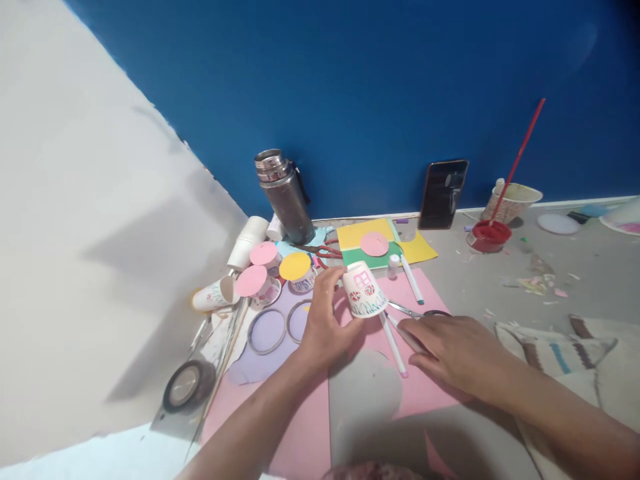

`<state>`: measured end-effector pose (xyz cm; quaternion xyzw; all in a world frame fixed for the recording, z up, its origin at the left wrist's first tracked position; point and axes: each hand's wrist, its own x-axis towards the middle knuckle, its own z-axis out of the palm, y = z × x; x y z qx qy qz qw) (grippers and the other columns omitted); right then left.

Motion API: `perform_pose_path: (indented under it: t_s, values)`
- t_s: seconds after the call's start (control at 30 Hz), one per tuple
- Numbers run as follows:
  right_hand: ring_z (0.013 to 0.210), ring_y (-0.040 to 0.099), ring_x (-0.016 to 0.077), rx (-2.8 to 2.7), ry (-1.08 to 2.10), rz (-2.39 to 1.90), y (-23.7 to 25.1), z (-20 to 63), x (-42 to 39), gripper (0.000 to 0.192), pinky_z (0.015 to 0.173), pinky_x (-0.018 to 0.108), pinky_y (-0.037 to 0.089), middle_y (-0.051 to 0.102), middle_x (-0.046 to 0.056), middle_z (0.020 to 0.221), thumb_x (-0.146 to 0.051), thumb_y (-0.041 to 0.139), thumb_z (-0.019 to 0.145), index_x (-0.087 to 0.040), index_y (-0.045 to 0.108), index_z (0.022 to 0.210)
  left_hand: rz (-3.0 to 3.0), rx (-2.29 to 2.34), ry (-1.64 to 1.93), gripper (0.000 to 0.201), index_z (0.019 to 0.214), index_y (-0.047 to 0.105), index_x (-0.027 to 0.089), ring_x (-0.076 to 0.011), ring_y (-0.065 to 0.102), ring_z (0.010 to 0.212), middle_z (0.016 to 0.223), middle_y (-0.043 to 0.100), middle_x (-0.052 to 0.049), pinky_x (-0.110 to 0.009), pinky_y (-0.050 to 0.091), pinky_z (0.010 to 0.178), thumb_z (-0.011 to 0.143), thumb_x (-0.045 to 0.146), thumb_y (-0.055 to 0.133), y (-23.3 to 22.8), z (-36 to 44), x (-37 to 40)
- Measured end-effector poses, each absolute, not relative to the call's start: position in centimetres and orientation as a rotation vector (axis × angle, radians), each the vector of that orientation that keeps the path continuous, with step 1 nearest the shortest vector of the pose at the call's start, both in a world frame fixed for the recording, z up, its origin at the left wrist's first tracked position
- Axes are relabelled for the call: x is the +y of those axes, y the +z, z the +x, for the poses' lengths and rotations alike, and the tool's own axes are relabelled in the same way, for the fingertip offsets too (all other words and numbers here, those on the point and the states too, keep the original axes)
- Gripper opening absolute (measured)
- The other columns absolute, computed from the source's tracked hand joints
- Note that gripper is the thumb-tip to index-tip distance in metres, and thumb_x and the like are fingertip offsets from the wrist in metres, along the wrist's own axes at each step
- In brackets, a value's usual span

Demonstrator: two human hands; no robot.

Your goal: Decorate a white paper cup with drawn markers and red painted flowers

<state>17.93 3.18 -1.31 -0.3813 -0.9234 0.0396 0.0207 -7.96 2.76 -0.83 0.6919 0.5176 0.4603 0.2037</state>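
Observation:
My left hand (pixel 325 320) grips an upside-down white paper cup (pixel 367 297) between thumb and fingers. The cup bears a drawn pink window, red and green flowers and blue-green grass strokes near its rim. My right hand (pixel 445 347) is just right of the cup, its fingers closed on a pale marker (pixel 411 337) that points toward the cup. Partly under that hand lie scissors (pixel 406 309), their blades toward the cup. A white marker with a pink end (pixel 394 347) rests on pink paper (pixel 427 393) between my hands. Another marker with a teal end (pixel 413 280) lies behind.
Decorated cups with pink (pixel 253 281) and yellow (pixel 295 267) paper discs stand at left, near stacked cups (pixel 249 241) and tape rings (pixel 267 331). A steel flask (pixel 287 200), a phone (pixel 443 195) and a red pot with a stick (pixel 489 237) stand along the blue wall.

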Motion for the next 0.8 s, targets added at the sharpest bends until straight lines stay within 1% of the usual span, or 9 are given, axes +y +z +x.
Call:
perform_pose_path:
  t_s: [0.1,0.17,0.3,0.37,0.43,0.53,0.6,0.73,0.8]
  values:
    - [0.079,0.078,0.0307,-2.829,0.136,-1.177,-1.9,18.0,3.0,0.025,0.061,0.037,0.044,0.08,0.006,0.088,-0.017,0.065,0.093,-0.024,0.07,0.116,1.861,1.451,1.263,0.078,0.144,0.048,0.028,-0.0358,0.054,0.14,0.149,0.055,-0.013,-0.055,0.045,0.117,0.074,0.018,0.079,-0.6,-8.1,2.6]
    - [0.077,0.077,0.0293,-2.81,0.14,-1.147,-2.2,18.1,3.0,0.032,0.062,0.036,0.044,0.079,0.004,0.086,-0.013,0.06,0.091,-0.025,0.069,0.119,1.734,1.453,1.237,0.078,0.145,0.047,0.027,-0.035,0.058,0.135,0.149,0.056,-0.013,-0.053,0.049,0.113,0.076,0.027,0.083,-0.1,-8.0,2.4]
    - [0.075,0.075,0.0263,-2.708,0.193,-1.081,-1.9,18.5,3.2,0.03,0.063,0.036,0.046,0.077,0.003,0.083,-0.01,0.051,0.093,-0.027,0.072,0.108,1.648,1.425,1.24,0.076,0.138,0.049,0.026,-0.0331,0.061,0.127,0.14,0.059,-0.012,-0.05,0.053,0.105,0.075,0.043,0.088,0.5,-7.9,2.4]
    - [0.078,0.075,0.0239,-2.598,0.285,-1.033,-1.3,18.7,3.4,0.029,0.066,0.036,0.049,0.079,0.004,0.09,-0.012,0.047,0.097,-0.026,0.07,0.106,1.709,1.448,1.268,0.072,0.134,0.05,0.026,-0.0321,0.061,0.125,0.137,0.06,-0.011,-0.049,0.054,0.104,0.074,0.042,0.088,0.2,-8.0,2.5]
    - [0.08,0.074,0.0211,-2.507,0.41,-0.96,-0.6,18.9,3.5,0.03,0.069,0.034,0.053,0.078,0.005,0.098,-0.012,0.046,0.098,-0.026,0.068,0.113,1.787,1.478,1.301,0.069,0.133,0.05,0.026,-0.0316,0.059,0.127,0.137,0.058,-0.011,-0.049,0.054,0.104,0.075,0.039,0.087,-0.4,-8.2,2.6]
    - [0.083,0.072,0.0195,-2.458,0.545,-0.874,-0.1,18.8,3.5,0.044,0.072,0.032,0.055,0.072,0.005,0.102,-0.005,0.047,0.09,-0.027,0.062,0.124,1.869,1.483,1.313,0.067,0.135,0.047,0.027,-0.031,0.058,0.13,0.139,0.055,-0.012,-0.049,0.054,0.103,0.078,0.032,0.083,-1.1,-8.4,2.6]
    - [0.083,0.071,0.0201,-2.434,0.516,-0.856,-0.3,18.6,3.6,0.048,0.071,0.032,0.055,0.069,0.006,0.102,-0.002,0.048,0.087,-0.027,0.061,0.125,1.879,1.477,1.297,0.067,0.136,0.047,0.027,-0.0307,0.057,0.13,0.14,0.054,-0.012,-0.048,0.055,0.103,0.078,0.029,0.081,-1.4,-8.5,2.7]
    - [0.082,0.07,0.021,-2.32,0.346,-0.844,-0.8,18.6,4.0,0.033,0.07,0.032,0.056,0.067,0.005,0.096,-0.006,0.053,0.094,-0.028,0.064,0.116,1.845,1.469,1.283,0.067,0.135,0.049,0.026,-0.0304,0.058,0.128,0.14,0.054,-0.012,-0.047,0.055,0.101,0.077,0.03,0.082,-1.3,-8.5,2.7]
    - [0.081,0.07,0.0199,-2.26,0.325,-0.814,-0.8,18.7,4.1,0.03,0.069,0.031,0.056,0.069,0.004,0.093,-0.008,0.054,0.098,-0.027,0.064,0.118,1.845,1.461,1.275,0.067,0.136,0.049,0.026,-0.03,0.058,0.127,0.139,0.054,-0.012,-0.047,0.055,0.1,0.077,0.028,0.08,-1.1,-8.6,2.6]
